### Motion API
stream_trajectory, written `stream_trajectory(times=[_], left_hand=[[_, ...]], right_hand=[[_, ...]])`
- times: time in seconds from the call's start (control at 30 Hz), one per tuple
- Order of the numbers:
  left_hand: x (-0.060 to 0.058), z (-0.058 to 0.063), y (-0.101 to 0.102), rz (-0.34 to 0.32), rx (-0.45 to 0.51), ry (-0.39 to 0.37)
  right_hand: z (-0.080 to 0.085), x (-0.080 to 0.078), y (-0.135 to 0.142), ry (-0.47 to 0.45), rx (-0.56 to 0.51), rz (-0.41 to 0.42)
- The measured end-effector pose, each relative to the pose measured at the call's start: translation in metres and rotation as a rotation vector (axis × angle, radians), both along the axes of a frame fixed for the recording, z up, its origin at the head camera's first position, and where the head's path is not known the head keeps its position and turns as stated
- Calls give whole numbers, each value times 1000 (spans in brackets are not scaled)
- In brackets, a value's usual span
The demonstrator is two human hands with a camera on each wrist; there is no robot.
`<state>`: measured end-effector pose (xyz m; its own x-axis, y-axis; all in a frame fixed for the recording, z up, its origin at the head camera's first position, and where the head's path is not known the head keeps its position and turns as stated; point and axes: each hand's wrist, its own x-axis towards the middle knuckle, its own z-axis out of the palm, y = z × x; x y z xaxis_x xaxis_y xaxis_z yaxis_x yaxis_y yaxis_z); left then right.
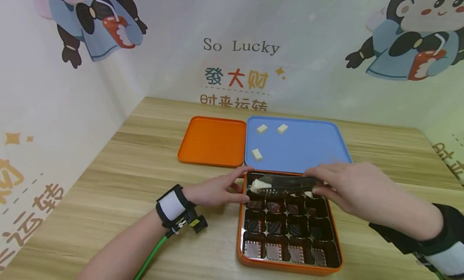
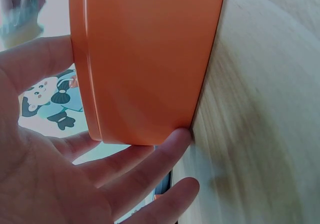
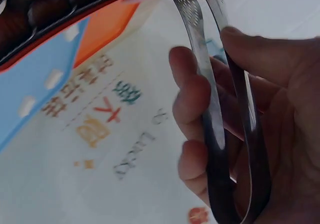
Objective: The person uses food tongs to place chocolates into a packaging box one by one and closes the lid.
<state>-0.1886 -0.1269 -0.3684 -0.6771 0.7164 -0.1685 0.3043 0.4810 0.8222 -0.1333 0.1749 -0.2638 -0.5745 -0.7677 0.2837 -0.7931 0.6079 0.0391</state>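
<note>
My right hand (image 1: 349, 187) grips metal tongs (image 3: 215, 104), its thumb on one arm and its fingers on the other. Between the tong tips is a small white block (image 1: 259, 185), over the back-left compartments of an orange box (image 1: 290, 268). The box has a dark brown divided insert (image 1: 264, 237). Dark pieces (image 1: 275, 227) lie in its middle rows, and a bit of white (image 1: 308, 194) shows beneath the tongs. My left hand (image 1: 215, 190) touches the box's back-left corner, fingers spread, thumb at the left side.
Behind the box, a blue tray (image 1: 304, 145) carries three white blocks (image 1: 257, 154). An orange tray (image 1: 214, 141) adjoins it on the left. All stand on a wood-grain table (image 1: 145, 159), with printed white curtains (image 1: 174, 66) along its back and sides.
</note>
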Motion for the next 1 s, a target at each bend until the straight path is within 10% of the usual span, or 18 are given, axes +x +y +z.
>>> stream_trajectory(times=[0.5,1.0], left_hand=[[-3,1,4,-8,-10,7],[0,2,1,-9,25,-13]], right_hand=[[-3,47,-48,-3,473,125],[-10,60,-115,237,688,136]])
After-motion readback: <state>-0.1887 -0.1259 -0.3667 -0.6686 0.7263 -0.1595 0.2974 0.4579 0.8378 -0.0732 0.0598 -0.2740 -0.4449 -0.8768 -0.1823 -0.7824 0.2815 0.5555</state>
